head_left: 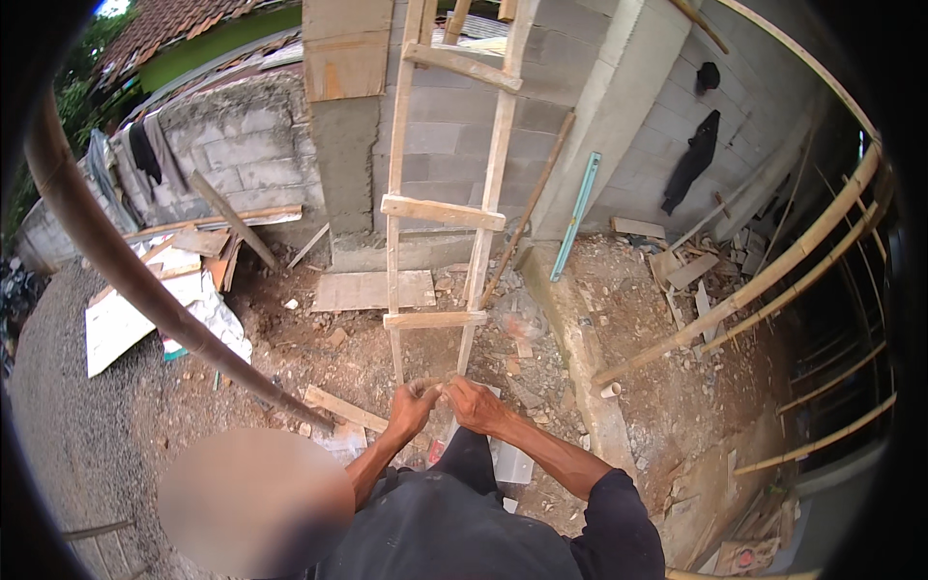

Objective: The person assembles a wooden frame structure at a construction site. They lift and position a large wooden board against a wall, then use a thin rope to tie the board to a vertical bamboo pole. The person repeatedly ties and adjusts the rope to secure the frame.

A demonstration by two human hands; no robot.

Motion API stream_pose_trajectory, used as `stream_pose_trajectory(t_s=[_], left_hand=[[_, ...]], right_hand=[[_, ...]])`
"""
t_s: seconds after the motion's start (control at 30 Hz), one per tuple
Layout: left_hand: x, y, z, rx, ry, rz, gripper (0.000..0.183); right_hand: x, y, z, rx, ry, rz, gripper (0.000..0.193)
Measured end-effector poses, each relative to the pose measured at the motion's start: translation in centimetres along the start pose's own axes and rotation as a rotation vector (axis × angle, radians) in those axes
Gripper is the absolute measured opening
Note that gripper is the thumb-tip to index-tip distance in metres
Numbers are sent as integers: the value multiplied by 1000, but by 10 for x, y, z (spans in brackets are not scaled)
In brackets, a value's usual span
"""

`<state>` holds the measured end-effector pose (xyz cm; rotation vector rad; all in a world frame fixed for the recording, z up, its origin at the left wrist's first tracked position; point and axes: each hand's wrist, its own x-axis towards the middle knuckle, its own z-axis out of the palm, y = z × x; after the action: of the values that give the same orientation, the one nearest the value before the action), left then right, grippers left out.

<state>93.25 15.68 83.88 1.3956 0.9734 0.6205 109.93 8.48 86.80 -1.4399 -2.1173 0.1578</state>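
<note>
My left hand [412,408] and my right hand [475,404] meet in front of my body, fingers bent and pinched together. Between the fingertips there may be something small, but it is too fine to make out. Just beyond my hands stands a wooden ladder [445,210], leaning against a grey block wall [437,145]. Its lowest visible rung [435,319] is a little above my hands in the picture, and neither hand touches it. The ladder's feet are partly hidden behind my hands.
A thick bamboo pole [164,300] slants across the left. Several bamboo poles [754,304] cross the right. A turquoise spirit level [577,215] leans by a concrete column [611,116]. Rubble and boards [348,409] litter the ground. A gravel pile [68,406] lies at left.
</note>
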Motion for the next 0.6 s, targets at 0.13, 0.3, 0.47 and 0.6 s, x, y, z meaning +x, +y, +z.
stream_pose_trajectory(t_s=[0.13, 0.3, 0.47, 0.6], left_hand=[[4, 10, -12, 221, -191, 84, 34], [30, -22, -33, -356, -573, -134, 24], [-3, 55, -22, 462, -371, 370, 15], [1, 44, -12, 239, -254, 280, 22]], right_hand=[[3, 16, -3, 116, -80, 126, 15], [26, 17, -32, 534, -186, 384, 17], [17, 25, -47, 1150, -383, 928, 15], [3, 22, -29, 1237, -234, 860, 14]])
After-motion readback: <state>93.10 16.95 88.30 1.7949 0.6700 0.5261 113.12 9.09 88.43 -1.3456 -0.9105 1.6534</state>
